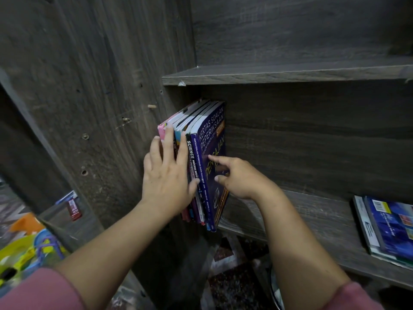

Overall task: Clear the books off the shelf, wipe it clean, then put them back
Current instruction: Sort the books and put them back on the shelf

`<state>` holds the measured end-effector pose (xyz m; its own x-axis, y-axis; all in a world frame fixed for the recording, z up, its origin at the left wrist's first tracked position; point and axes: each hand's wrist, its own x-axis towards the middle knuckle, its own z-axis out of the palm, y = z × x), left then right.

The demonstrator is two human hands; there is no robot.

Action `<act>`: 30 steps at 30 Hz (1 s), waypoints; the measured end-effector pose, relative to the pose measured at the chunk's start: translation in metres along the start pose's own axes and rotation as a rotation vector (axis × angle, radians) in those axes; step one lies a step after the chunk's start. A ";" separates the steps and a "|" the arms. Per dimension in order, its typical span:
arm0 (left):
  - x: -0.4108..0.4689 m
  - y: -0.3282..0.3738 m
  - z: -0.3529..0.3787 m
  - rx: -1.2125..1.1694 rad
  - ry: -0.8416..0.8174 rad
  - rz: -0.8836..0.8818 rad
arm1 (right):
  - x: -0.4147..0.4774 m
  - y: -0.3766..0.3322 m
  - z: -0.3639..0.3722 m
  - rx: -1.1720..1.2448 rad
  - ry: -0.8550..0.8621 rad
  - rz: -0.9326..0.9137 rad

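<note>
Several thin books (202, 139) stand upright at the left end of a dark wooden shelf (308, 218), spines toward me; the rightmost has a dark purple cover. My left hand (167, 173) lies flat with straight fingers against the spines. My right hand (241, 177) touches the purple cover with its index finger extended and the other fingers loosely curled. A second pile of books (386, 229), blue covers on top, lies flat at the right end of the same shelf.
The bookcase's side panel (107, 113) rises just left of the upright books. Another shelf board (286, 74) sits above them. Colourful plastic toys (29, 249) and a small red packet (74, 206) lie at lower left. Patterned flooring (234, 283) shows below the shelf.
</note>
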<state>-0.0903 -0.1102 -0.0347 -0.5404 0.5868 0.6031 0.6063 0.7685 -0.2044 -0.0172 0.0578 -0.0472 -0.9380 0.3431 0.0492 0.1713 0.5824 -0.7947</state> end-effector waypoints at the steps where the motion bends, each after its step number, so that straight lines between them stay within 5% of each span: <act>1: -0.001 -0.001 0.002 0.009 -0.007 0.018 | -0.001 -0.001 0.000 0.001 -0.003 0.001; 14: -0.028 0.003 -0.027 -0.438 0.163 -0.088 | -0.009 -0.002 -0.003 -0.017 -0.039 -0.006; 19: -0.017 0.011 -0.045 -0.559 -0.099 -0.363 | -0.008 -0.001 0.000 -0.013 -0.048 0.007; 30: 0.012 0.011 -0.119 -0.081 -0.549 -0.198 | -0.017 0.001 -0.002 -0.043 -0.102 0.046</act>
<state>-0.0208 -0.1251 0.0623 -0.8578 0.4968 0.1319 0.4939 0.8677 -0.0560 -0.0006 0.0536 -0.0474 -0.9543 0.2946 -0.0497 0.2250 0.5994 -0.7682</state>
